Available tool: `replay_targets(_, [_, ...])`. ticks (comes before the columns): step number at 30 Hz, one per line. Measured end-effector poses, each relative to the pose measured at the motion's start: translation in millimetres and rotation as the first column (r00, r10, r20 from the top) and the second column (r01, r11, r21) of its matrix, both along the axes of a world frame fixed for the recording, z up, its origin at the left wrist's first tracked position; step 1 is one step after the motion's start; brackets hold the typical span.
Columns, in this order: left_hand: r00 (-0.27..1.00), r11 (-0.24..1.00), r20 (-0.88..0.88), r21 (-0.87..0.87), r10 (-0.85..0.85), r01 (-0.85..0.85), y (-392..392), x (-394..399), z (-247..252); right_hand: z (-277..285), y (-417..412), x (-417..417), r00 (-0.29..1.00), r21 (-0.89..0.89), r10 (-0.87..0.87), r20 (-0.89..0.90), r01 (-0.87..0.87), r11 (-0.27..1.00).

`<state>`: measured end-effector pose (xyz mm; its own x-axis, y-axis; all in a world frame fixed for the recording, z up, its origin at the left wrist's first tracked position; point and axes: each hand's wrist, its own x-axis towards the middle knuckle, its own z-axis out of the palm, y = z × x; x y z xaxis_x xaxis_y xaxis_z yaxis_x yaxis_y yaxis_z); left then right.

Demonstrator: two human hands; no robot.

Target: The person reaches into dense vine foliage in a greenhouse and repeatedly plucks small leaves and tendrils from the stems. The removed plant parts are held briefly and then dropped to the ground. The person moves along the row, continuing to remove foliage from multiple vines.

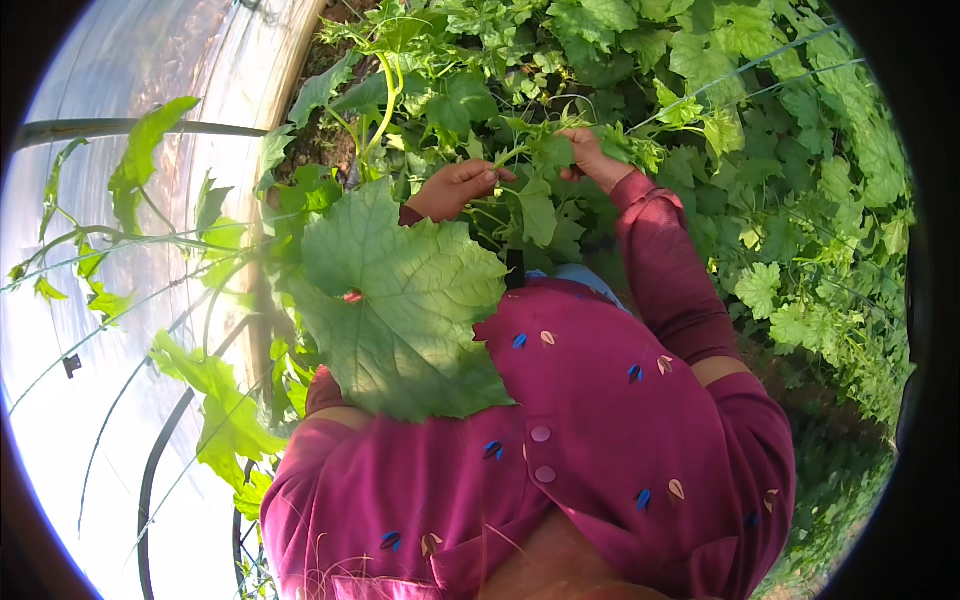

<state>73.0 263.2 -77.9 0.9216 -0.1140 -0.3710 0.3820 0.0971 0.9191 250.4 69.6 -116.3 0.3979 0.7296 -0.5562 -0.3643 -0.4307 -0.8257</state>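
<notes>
My left hand (456,189) pinches a pale green vine stem (511,156) between thumb and fingers, just beyond my waist. To its right, the fingertips of my right hand (592,159) are closed on the leafy shoot (553,148) of the same vine; a leaf hides part of that grip. Below the stem hangs a lobed leaf (537,210). A large broad leaf (405,315) lies between the camera and my left arm, covering most of the forearm and part of my shirt.
Dense climbing vines (795,187) fill the far side and the right. Support strings (739,71) cross the upper right. On the left, a plastic greenhouse wall (97,420) stands with a dark curved hoop (154,465); another vine (139,236) stretches along strings before it.
</notes>
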Motion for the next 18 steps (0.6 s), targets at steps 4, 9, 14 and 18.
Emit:
replay_targets(4, [0.996, 0.993, 0.027, -0.082, -0.083, 0.085, 1.1, -0.8, 4.0, 32.1, 17.8, -18.4, 0.925, 0.295, 0.079, -0.372, 0.037, 0.955])
replay_targets(9, [0.995, 0.989, 0.01, -0.111, -0.1, 0.1, 3.1, -4.9, 10.6, 29.7, 23.1, -24.4, 0.947, 0.399, 0.124, -0.297, 0.006, 0.917])
replay_targets(14, [0.997, 0.994, -0.031, -0.089, -0.071, 0.068, 9.7, -12.5, 7.6, 12.0, 33.0, -30.3, 0.996, 0.466, 0.012, -0.085, 0.029, 0.884])
replay_targets(18, [0.995, 0.995, -0.062, -0.067, -0.082, 0.077, 23.5, -20.6, -0.4, 49.6, 32.1, -40.0, 0.936, 0.323, 0.186, 0.298, -0.283, 0.903])
